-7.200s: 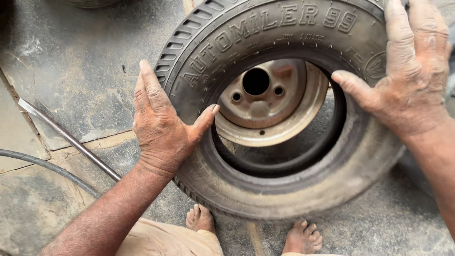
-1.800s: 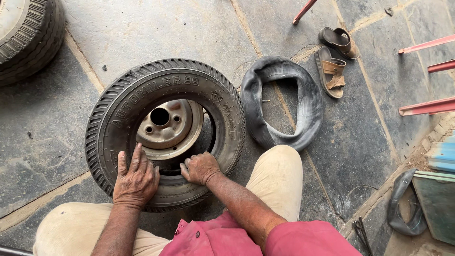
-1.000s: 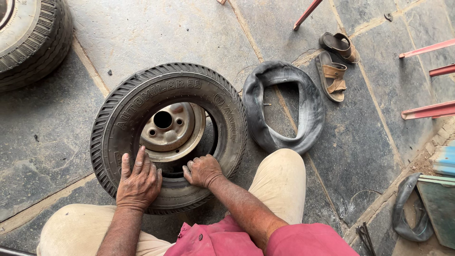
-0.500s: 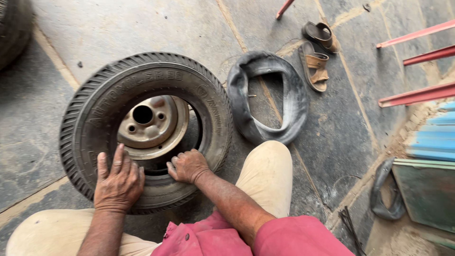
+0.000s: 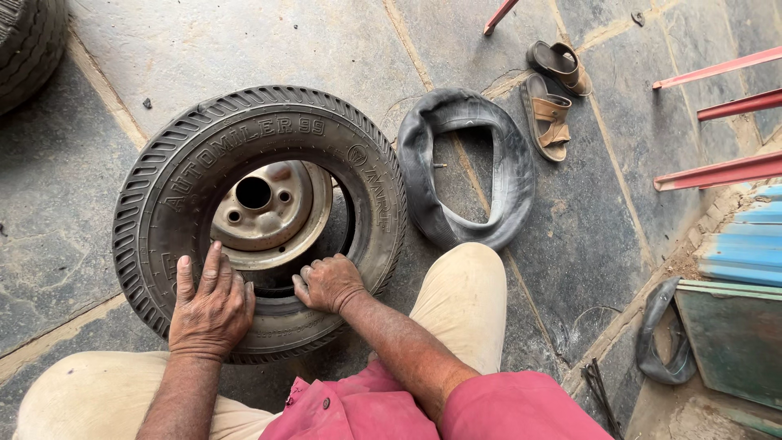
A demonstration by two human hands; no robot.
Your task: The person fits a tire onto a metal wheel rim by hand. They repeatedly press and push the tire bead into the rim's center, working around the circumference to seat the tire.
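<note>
Both hands press tyre [image 5: 204, 155] bead at frame ctr: L hand [image 5: 210, 305] flat, R hand [image 5: 328, 282] curled on rim [image 5: 273, 212] edge; next needs firm push.

Under you lies a floor of grey stone slabs [image 5: 244, 49] with pale joints, dusty and scuffed, in even daylight. At your upper right stand a pair of brown sandals [image 5: 550, 90] and slanting red metal bars [image 5: 717, 173]. Your lower right shows blue corrugated sheeting [image 5: 745, 240] above a teal metal panel [image 5: 733, 342].
</note>
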